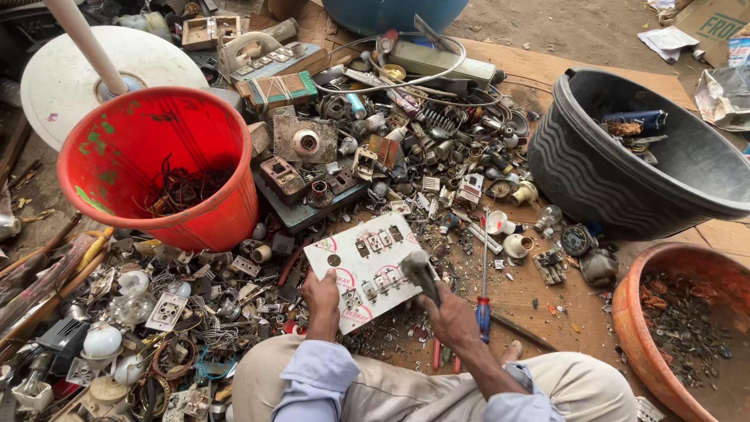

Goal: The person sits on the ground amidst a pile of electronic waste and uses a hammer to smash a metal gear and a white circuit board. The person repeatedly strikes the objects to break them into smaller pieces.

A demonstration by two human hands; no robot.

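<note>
Head view, left hand: the left hand grips the near edge of a white rectangular plastic switch panel with rows of dark sockets, fingers closed on it, tilting it up off the ground.
Head view, right hand: the right hand is closed round the dark handle of a steel-headed hammer, whose head sits just over the panel's right part.
Head view, panel's place: in front of the seated person's knees, above scattered scrap on brown cardboard sheeting.
Head view, nearby: a red-and-blue-handled screwdriver lies just right of the hammer hand; a red plastic bucket holding tangled wire stands up-left; a dark grey ribbed plastic tub up-right; a terracotta-coloured basin of small metal bits at right.
Risk, judged: the hammer head is close to the left fingers, so a glancing blow could catch them.
Risk, judged: brittle plastic may shatter and throw shards towards the bare hands.
Risk, judged: held by one edge only, the panel could twist free.
</note>
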